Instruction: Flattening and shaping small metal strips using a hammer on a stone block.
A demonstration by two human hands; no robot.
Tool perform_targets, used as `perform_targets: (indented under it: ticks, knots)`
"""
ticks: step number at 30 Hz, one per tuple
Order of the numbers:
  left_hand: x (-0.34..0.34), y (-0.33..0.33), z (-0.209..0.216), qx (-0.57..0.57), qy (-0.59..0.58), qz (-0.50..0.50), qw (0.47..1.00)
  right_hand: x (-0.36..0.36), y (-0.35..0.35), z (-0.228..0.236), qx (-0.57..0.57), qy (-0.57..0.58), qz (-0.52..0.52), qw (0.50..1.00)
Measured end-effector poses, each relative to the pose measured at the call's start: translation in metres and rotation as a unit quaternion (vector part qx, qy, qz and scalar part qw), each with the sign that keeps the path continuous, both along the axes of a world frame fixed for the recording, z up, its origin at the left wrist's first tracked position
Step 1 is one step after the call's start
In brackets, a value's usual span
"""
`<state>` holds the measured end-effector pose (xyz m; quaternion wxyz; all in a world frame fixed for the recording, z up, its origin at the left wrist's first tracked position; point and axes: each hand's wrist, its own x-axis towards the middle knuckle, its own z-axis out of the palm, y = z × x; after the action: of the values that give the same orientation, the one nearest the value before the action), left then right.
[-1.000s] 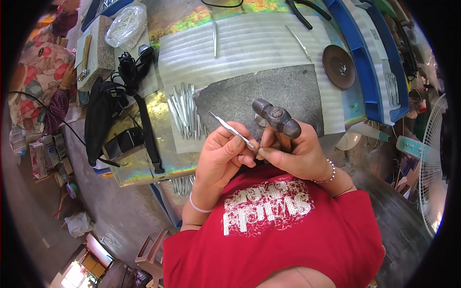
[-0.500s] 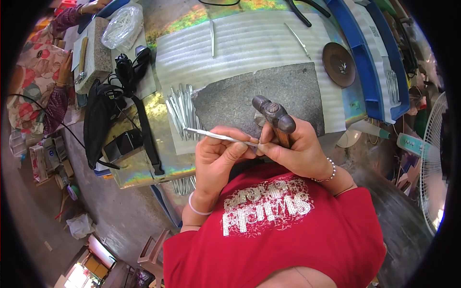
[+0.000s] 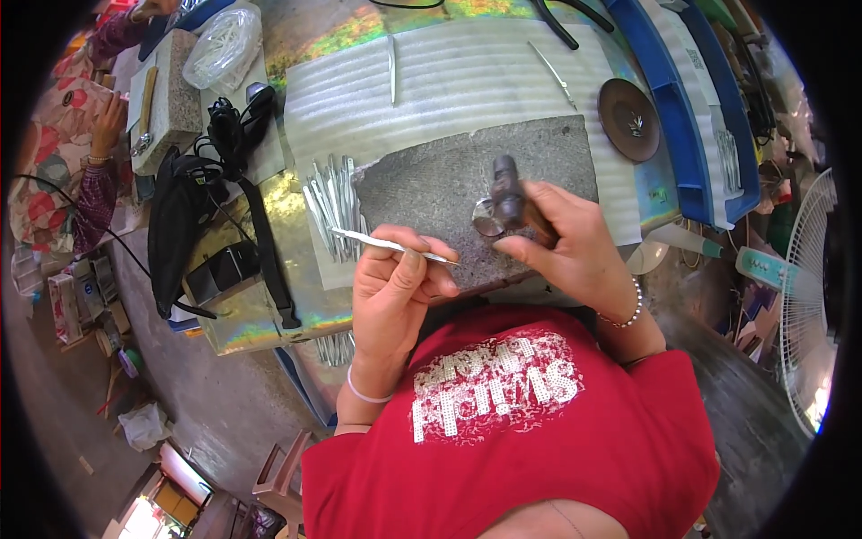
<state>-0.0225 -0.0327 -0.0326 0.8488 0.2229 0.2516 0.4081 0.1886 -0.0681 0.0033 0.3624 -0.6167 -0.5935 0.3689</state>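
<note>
Fingers (image 3: 406, 237) of the left hand (image 3: 388, 286) pinch a slender silvery metal rod (image 3: 364, 238) mid-length, apparently for balance, by the near-left corner of the flat grey stone slab (image 3: 417, 193); the right hand (image 3: 576, 241) clasps a wooden-handled, dark-headed metal hammer (image 3: 508, 193), likely for control.

The worktop (image 3: 247, 335) has a shiny covering that throws back yellow, green and rainbow-tinted light along its near edge. Past its near-left corner spreads a bare grey floor (image 3: 211, 377), smooth and slightly glossy, with a crumpled pale plastic bag (image 3: 144, 427) lying on it. A brownish chair (image 3: 280, 476) stands off the near edge, toward the left. Farther away in that direction, a bright opening (image 3: 144, 518) glows white; whether window or doorway is unclear. Beyond the right edge stands a white-caged fan (image 3: 808, 296), near crowded clutter.
</note>
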Motion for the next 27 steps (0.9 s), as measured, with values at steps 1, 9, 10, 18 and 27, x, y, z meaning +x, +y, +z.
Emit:
perform_targets:
  ticks: [1,9,10,18,27]
  knots:
    - [0.0,0.001,0.001,0.009,0.006,0.005,1.0,-0.002,0.001,-0.002,0.024,-0.043,0.017,0.999]
    - [0.014,0.003,0.004,0.135,0.131,-0.014,0.982,-0.011,0.0,-0.02,0.078,-0.069,-0.013,0.995]
    - [0.016,0.003,0.003,0.167,0.171,-0.021,0.971,-0.008,-0.001,-0.015,0.027,-0.02,-0.031,0.999]
    - [0.034,0.01,-0.002,0.277,0.272,-0.016,0.921,0.014,-0.023,-0.016,-0.08,0.281,-0.081,0.953]
    - [0.04,0.01,-0.002,0.322,0.323,-0.001,0.89,0.017,-0.027,-0.037,-0.022,0.17,-0.08,0.982]
